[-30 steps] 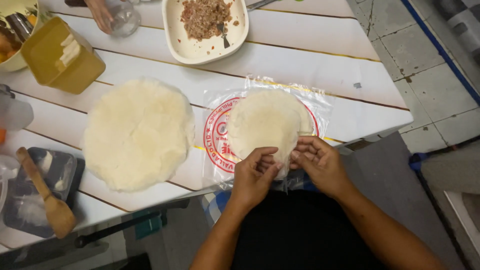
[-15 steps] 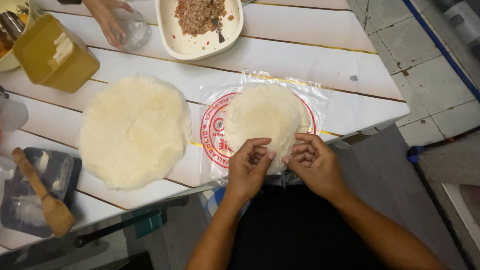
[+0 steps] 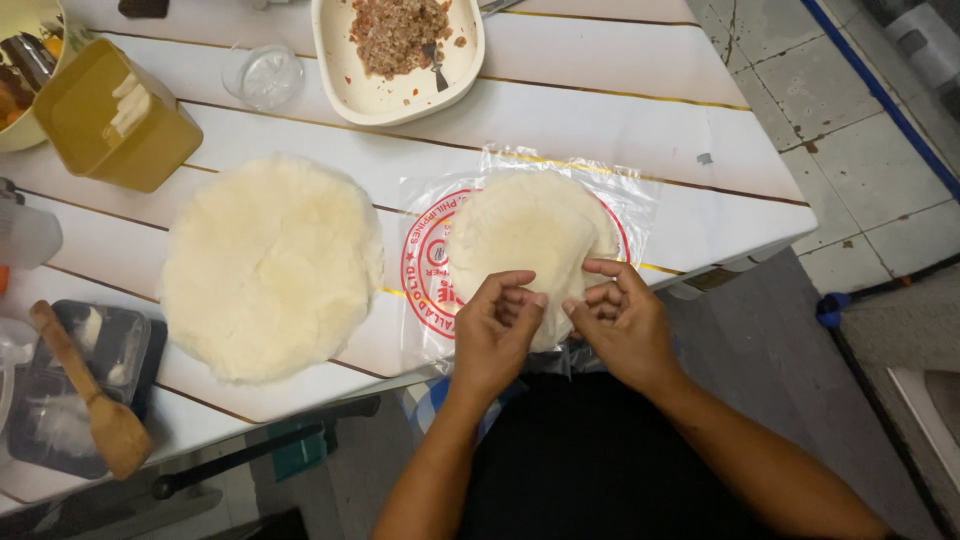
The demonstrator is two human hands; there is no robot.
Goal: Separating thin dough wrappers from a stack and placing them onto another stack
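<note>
left hand [image 3: 497, 330], right hand [image 3: 622, 322] – fingertips pinched together on near edge of round wrapper [image 3: 528, 232], centre frame, on plastic packet [image 3: 630, 195] – best peeled slowly, evenly, to avoid tearing.

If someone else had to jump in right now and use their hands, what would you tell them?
Left hand: fingers bent at the near edge of the small round pale wrapper, pinching it.
Right hand: fingertips at the same edge, beside the left.
That wrapper lies on a clear plastic bag with a red ring print near the edge of the white plank table.
The big round stack of pale wrappers lies to the left.
The white oval dish of minced filling stands at the far side.
Done: one wrapper is laid out by itself.
Left: no filling is on it yet.
</note>
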